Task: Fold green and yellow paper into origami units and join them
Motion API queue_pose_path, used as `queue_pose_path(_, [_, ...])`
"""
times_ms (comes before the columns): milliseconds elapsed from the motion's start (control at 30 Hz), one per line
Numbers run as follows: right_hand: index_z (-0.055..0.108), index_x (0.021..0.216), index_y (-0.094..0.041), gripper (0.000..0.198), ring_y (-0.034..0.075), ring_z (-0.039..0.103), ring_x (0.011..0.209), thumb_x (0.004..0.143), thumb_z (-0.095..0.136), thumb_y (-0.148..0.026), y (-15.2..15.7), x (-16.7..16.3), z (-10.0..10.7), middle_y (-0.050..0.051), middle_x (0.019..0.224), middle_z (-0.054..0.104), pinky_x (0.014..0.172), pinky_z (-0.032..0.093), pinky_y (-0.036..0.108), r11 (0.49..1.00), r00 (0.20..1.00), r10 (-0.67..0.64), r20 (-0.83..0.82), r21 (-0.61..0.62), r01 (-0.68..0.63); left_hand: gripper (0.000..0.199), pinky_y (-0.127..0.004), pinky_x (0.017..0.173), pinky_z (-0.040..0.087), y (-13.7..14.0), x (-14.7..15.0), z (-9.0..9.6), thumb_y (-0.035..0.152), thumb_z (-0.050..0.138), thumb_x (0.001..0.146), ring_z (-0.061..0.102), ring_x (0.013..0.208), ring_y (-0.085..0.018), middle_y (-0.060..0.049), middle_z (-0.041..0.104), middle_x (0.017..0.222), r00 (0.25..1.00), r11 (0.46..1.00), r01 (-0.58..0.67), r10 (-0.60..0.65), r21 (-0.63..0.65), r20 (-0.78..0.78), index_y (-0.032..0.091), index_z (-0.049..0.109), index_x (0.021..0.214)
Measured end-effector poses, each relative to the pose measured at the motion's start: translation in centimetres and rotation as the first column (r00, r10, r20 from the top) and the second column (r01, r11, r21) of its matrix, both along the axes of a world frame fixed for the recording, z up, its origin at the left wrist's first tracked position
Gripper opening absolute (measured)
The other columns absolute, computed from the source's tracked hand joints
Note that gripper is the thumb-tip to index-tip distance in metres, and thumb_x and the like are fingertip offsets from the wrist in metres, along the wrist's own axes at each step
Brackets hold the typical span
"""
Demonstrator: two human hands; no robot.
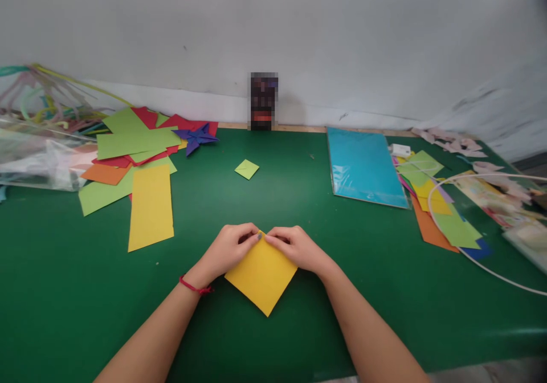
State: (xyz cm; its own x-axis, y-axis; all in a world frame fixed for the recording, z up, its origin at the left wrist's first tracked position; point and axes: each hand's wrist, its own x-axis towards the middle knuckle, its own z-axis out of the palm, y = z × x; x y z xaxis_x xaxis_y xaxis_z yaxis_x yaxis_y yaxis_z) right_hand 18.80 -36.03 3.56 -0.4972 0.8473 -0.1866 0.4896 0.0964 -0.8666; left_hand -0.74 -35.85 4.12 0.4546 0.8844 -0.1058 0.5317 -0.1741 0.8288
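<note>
A yellow square of paper (265,280) lies turned like a diamond on the green tabletop, one corner pointing toward me. My left hand (235,247) pinches it near the far corner, thumb on top and fingers curled at the edge. From the other side my right hand (294,247) grips the same corner, its fingertips almost meeting the left ones. Beyond both hands sits a small folded light-green paper square (247,169), touched by neither. Whether the yellow sheet is folded under the fingers I cannot tell.
Coloured paper sheets (137,143) and a purple paper star (197,138) lie at left, near a yellow strip (151,209) and a plastic bag (43,161). A blue paper pack (365,166), more paper (464,223) and a white cable (482,264) lie at right.
</note>
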Motion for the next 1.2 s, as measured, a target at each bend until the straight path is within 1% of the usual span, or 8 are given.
queue_pose_path(200, [0.066, 0.085, -0.019, 0.031, 0.012, 0.053, 0.064, 0.09, 0.042, -0.037, 0.1, 0.3, 0.0, 0.001, 0.076, 0.066, 0.056, 0.035, 0.022, 0.999, 1.0, 0.03, -0.009, 0.016, -0.03, 0.021, -0.023, 0.056, 0.034, -0.1, 0.3, -0.2, 0.034, 0.042, 0.086, 0.053, 0.064, -0.014, 0.002, 0.059, 0.071, 1.0, 0.999, 0.0, 0.001, -0.042, 0.029, 0.02, 0.056, 0.077])
queue_pose_path(300, [0.066, 0.085, -0.019, 0.029, 0.012, 0.052, 0.064, 0.09, 0.042, -0.035, 0.2, 0.3, 0.2, 0.001, 0.076, 0.065, 0.057, 0.035, 0.022, 0.999, 0.999, 0.039, -0.009, 0.032, -0.038, 0.021, -0.023, 0.056, 0.033, -0.2, 0.5, -0.5, 0.032, 0.042, 0.086, 0.05, 0.062, -0.012, 0.003, 0.056, 0.067, 0.999, 1.0, -0.02, 0.021, -0.018, 0.046, 0.02, 0.053, 0.072])
queue_pose_path(400, [0.065, 0.082, -0.019, 0.029, 0.011, 0.05, 0.062, 0.09, 0.042, -0.035, 0.1, 0.2, 0.4, 0.0, 0.072, 0.062, 0.056, 0.034, 0.021, 0.998, 0.999, 0.05, -0.015, 0.041, -0.05, 0.025, -0.022, 0.055, 0.03, -0.3, 0.7, -0.6, 0.03, 0.043, 0.086, 0.044, 0.058, -0.01, 0.005, 0.049, 0.061, 0.996, 0.999, -0.04, 0.041, -0.006, 0.081, 0.019, 0.05, 0.066])
queue_pose_path(567, [0.065, 0.08, -0.019, 0.03, 0.009, 0.044, 0.055, 0.088, 0.045, -0.039, -0.1, 0.3, 0.6, -0.002, 0.063, 0.057, 0.05, 0.03, 0.021, 0.999, 0.999, 0.045, -0.019, 0.015, -0.045, 0.03, -0.023, 0.051, 0.028, -0.4, 0.3, -0.4, 0.033, 0.046, 0.084, 0.039, 0.055, -0.01, 0.004, 0.045, 0.057, 0.982, 0.993, -0.084, 0.096, -0.077, 0.164, 0.017, 0.047, 0.059])
queue_pose_path(767, [0.063, 0.08, -0.019, 0.032, 0.009, 0.047, 0.049, 0.086, 0.046, -0.045, 0.2, 0.9, 0.5, 0.0, 0.064, 0.058, 0.046, 0.035, 0.021, 0.987, 0.981, -0.16, -0.109, -0.041, 0.156, 0.031, -0.023, 0.049, 0.027, 0.0, -0.3, -0.3, 0.04, 0.05, 0.082, 0.035, 0.054, -0.011, 0.003, 0.041, 0.057, 0.909, 0.941, -0.314, 0.336, -0.123, 0.246, 0.018, 0.049, 0.06])
queue_pose_path(1000, [0.064, 0.077, -0.02, 0.032, 0.007, 0.041, 0.035, 0.084, 0.049, -0.047, 0.5, 1.1, 0.3, -0.004, 0.048, 0.049, 0.037, 0.03, 0.02, 0.967, 0.963, -0.253, -0.089, -0.053, 0.249, 0.032, -0.022, 0.05, 0.03, 0.3, 0.0, -0.1, 0.045, 0.045, 0.084, 0.04, 0.057, -0.012, 0.002, 0.045, 0.06, 0.921, 0.943, -0.307, 0.328, -0.126, 0.211, 0.019, 0.052, 0.065])
queue_pose_path(1100, [0.064, 0.081, -0.018, 0.033, 0.007, 0.041, 0.034, 0.083, 0.05, -0.048, 0.5, 1.4, 0.6, -0.005, 0.045, 0.047, 0.036, 0.03, 0.019, 0.968, 0.967, -0.209, -0.144, -0.174, 0.183, 0.031, -0.023, 0.05, 0.03, 0.4, -0.3, -0.1, 0.043, 0.047, 0.082, 0.041, 0.057, -0.013, 0.002, 0.048, 0.061, 0.921, 0.939, -0.323, 0.34, -0.114, 0.19, 0.018, 0.055, 0.065])
queue_pose_path(1200, [0.061, 0.089, -0.017, 0.034, 0.008, 0.047, 0.038, 0.081, 0.053, -0.048, 0.4, 1.4, 0.7, -0.004, 0.05, 0.053, 0.038, 0.037, 0.019, 0.941, 0.965, -0.131, -0.229, -0.334, 0.048, 0.031, -0.022, 0.049, 0.03, 0.5, -0.7, -0.1, 0.042, 0.048, 0.081, 0.042, 0.056, -0.012, 0.002, 0.048, 0.061, 0.914, 0.931, -0.341, 0.361, -0.133, 0.184, 0.018, 0.053, 0.062])
